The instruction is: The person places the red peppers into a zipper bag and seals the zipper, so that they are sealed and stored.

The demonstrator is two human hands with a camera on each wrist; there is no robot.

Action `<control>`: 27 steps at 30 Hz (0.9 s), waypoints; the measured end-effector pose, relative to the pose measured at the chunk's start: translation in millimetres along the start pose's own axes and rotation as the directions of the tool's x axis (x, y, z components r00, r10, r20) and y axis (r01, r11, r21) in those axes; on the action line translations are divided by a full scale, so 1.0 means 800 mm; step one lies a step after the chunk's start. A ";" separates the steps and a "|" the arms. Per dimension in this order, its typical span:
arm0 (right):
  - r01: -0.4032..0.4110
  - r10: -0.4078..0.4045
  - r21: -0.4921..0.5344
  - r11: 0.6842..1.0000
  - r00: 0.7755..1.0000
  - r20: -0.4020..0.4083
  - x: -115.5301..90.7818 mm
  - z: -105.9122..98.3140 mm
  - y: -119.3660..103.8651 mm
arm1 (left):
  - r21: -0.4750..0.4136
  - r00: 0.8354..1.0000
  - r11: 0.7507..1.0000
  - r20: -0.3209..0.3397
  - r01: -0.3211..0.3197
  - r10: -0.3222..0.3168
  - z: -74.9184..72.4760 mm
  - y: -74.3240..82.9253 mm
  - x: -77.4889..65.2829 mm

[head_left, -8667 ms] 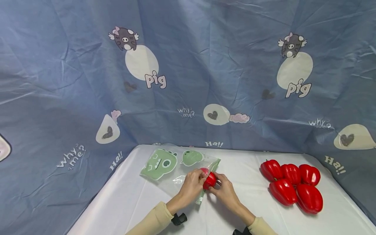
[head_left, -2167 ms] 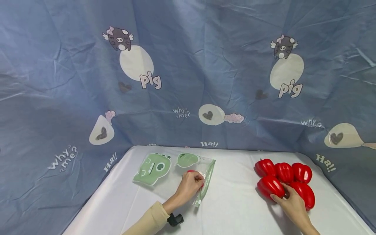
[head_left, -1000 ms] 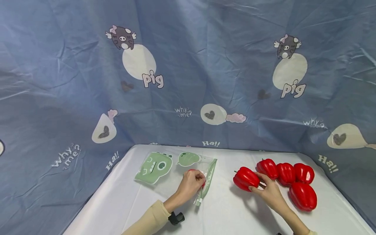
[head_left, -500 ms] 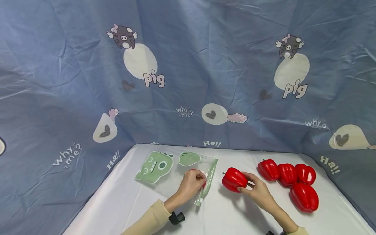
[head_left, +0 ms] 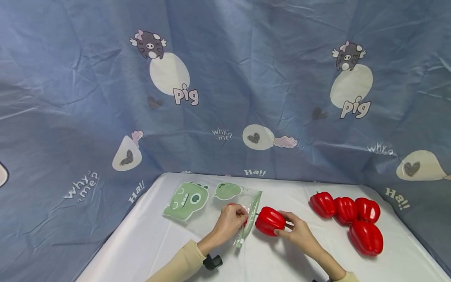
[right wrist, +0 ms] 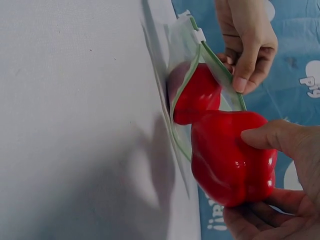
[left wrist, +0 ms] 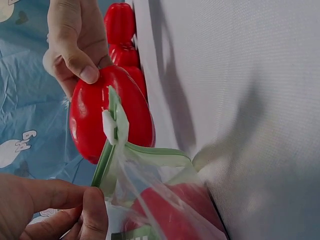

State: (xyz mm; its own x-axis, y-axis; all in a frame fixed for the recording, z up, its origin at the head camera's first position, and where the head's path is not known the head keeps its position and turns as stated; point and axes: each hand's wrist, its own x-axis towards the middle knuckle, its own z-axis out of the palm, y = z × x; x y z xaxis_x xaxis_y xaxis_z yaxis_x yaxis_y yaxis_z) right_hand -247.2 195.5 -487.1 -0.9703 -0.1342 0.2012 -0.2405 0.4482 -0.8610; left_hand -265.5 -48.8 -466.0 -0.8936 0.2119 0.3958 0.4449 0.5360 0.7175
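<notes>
A clear zip bag (head_left: 202, 225) with green cartoon prints and a green zip edge lies on the white table. My left hand (head_left: 229, 221) pinches the upper lip of its mouth, and the right wrist view shows the mouth parted. Inside the bag rests one red bell pepper (right wrist: 197, 95), mostly hidden by my left hand in the head view. My right hand (head_left: 296, 233) grips a second red bell pepper (head_left: 270, 221) between thumb and fingers, right at the bag's mouth, stem towards it. A white slider (right wrist: 198, 35) sits at one end of the zip.
Several more red bell peppers (head_left: 346, 210) lie grouped at the right of the table (head_left: 197, 258). A blue printed cloth (head_left: 225, 78) hangs behind it. Black wrist cameras, such as the left one (head_left: 213, 262), sit under the wrists.
Earlier both hands were at the bag with the first pepper. Since then my right hand has picked a pepper from the group and carried it left to the bag's mouth. My left hand stays there.
</notes>
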 end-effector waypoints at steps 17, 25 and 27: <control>0.039 -0.039 0.006 0.999 0.999 0.035 0.005 0.029 -0.004 | -0.001 1.000 1.000 0.009 -0.008 0.008 0.000 0.001 -0.003; 0.088 -0.087 -0.008 0.996 0.994 0.063 0.011 0.034 -0.003 | 0.006 1.000 1.000 0.012 0.000 0.000 0.001 0.001 -0.001; 0.108 -0.107 -0.012 0.994 0.992 0.074 0.012 0.035 -0.003 | 0.004 1.000 1.000 0.013 0.002 -0.002 0.001 0.001 -0.001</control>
State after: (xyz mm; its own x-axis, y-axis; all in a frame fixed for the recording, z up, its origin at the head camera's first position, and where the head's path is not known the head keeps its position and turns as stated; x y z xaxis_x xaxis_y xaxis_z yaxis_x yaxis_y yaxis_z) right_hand -255.3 168.8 -496.3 -0.9347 -0.2461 0.2566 -0.3438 0.4416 -0.8287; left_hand -264.6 -47.8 -466.5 -0.8953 0.2211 0.3867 0.4426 0.5395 0.7163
